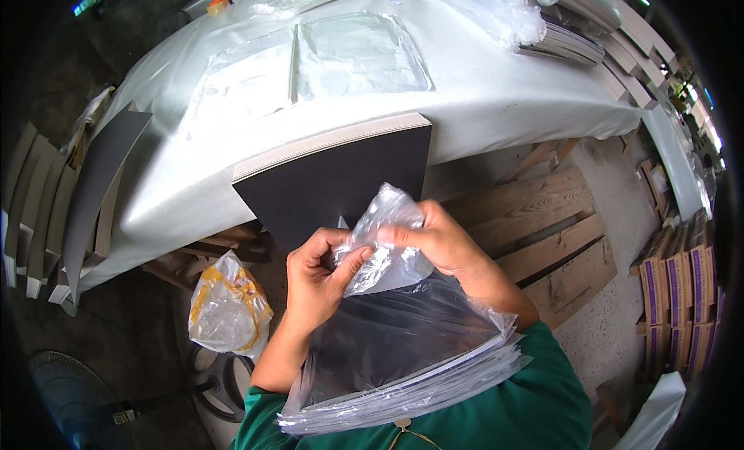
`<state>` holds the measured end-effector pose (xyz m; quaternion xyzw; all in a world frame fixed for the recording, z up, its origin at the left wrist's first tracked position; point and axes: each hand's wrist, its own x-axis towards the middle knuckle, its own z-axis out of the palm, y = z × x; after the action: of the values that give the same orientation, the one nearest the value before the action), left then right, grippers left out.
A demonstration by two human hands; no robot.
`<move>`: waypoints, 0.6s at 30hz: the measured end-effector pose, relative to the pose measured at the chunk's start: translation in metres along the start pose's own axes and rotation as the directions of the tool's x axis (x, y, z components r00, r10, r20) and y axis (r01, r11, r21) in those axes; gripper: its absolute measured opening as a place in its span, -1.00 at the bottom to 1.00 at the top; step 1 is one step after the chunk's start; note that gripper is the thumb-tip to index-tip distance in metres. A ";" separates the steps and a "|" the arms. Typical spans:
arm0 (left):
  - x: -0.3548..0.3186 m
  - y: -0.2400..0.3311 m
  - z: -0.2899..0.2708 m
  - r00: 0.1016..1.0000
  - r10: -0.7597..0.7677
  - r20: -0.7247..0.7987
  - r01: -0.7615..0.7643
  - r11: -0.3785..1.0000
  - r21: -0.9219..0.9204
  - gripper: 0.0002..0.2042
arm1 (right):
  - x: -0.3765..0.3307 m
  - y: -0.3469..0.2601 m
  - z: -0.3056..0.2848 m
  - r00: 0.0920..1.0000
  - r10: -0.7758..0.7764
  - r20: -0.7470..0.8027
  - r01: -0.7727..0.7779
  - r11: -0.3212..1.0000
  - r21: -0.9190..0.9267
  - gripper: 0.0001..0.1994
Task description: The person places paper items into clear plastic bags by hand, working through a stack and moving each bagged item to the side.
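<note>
Head view: what are the two hands doing?

"The left hand [316, 273] is pinching a crinkled piece of clear plastic [387, 213] between thumb and fingers. The right hand [443, 241] is gripping the same piece from the other side, its thumb lying across the front."

"So where is that plastic sitting?"

"It is bunching up right between the hands, its peak rising above both thumbs. I can't tell whether its lower end is joining the layers underneath."

"Which layers?"

"A stack of clear plastic sleeves [403, 407] is resting just below the hands, against the person's green shirt [546, 392]. Its loose edges are fanning out toward the body, and the forearms are flanking it."

"And beyond the hands?"

"A thick stack of dark-faced boards [329, 171] is standing just past them, showing pale edges along its top. Behind that, a table with a whitish cover [496, 101] is stretching across, and flat clear packets [360, 58] are lying on it, well apart from the fingers."

"Anything off to the sides?"

"Left of the left hand, a clear bag with yellow tape [230, 306] is hanging or resting low; I can't tell which. Farther left, more boards [105, 182] are standing on edge. Right of the right hand, a wooden pallet [554, 244] is lying on the floor, and stacked cartons [682, 287] are standing farther out."
</note>
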<state>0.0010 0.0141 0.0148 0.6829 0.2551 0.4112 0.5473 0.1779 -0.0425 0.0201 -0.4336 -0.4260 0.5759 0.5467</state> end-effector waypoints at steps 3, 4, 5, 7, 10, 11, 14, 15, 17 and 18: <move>0.000 0.000 -0.003 0.996 -0.084 0.019 0.082 0.991 0.103 -0.82 | 0.004 0.000 0.006 0.934 -0.252 -0.253 0.318 0.911 0.264 -0.84; 0.001 -0.003 -0.003 0.994 -0.098 0.042 0.092 0.987 0.132 -0.81 | 0.004 -0.003 0.010 0.929 -0.256 -0.268 0.320 0.919 0.230 -0.85; 0.000 -0.004 -0.004 0.992 -0.114 0.058 0.104 0.981 0.162 -0.80 | 0.003 -0.009 0.017 0.925 -0.258 -0.279 0.318 0.927 0.197 -0.86; 0.000 0.004 -0.003 0.993 -0.115 0.038 0.107 0.977 0.182 -0.82 | 0.002 -0.008 0.019 0.936 -0.248 -0.251 0.289 0.946 0.145 -0.88; 0.002 0.004 -0.001 0.998 -0.024 0.053 0.015 0.987 0.158 -0.87 | 0.000 0.004 0.014 0.969 -0.181 -0.168 0.201 0.974 0.108 -0.90; 0.003 0.003 -0.001 0.999 -0.001 0.049 -0.005 0.991 0.130 -0.89 | 0.001 0.005 0.015 0.971 -0.200 -0.128 0.211 0.974 0.084 -0.90; 0.001 0.008 0.000 0.996 -0.091 0.017 0.091 0.995 -0.048 -0.87 | 0.002 0.007 0.020 0.971 -0.233 -0.047 0.236 0.969 0.070 -0.89; -0.002 0.007 -0.002 0.993 -0.114 0.009 0.115 0.992 -0.055 -0.86 | 0.002 0.008 0.021 0.978 -0.201 -0.052 0.206 0.973 0.104 -0.88; -0.005 0.000 -0.011 0.987 -0.161 -0.008 0.160 0.985 -0.071 -0.84 | 0.002 0.014 0.020 0.989 -0.136 -0.060 0.145 0.975 0.171 -0.87; -0.004 -0.002 -0.012 0.993 -0.120 -0.014 0.120 0.992 -0.033 -0.83 | 0.003 0.018 0.020 0.994 -0.088 -0.057 0.097 0.977 0.188 -0.86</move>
<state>-0.0111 0.0178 0.0130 0.6544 0.2934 0.3867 0.5798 0.1543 -0.0408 0.0077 -0.3730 -0.3752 0.5772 0.6221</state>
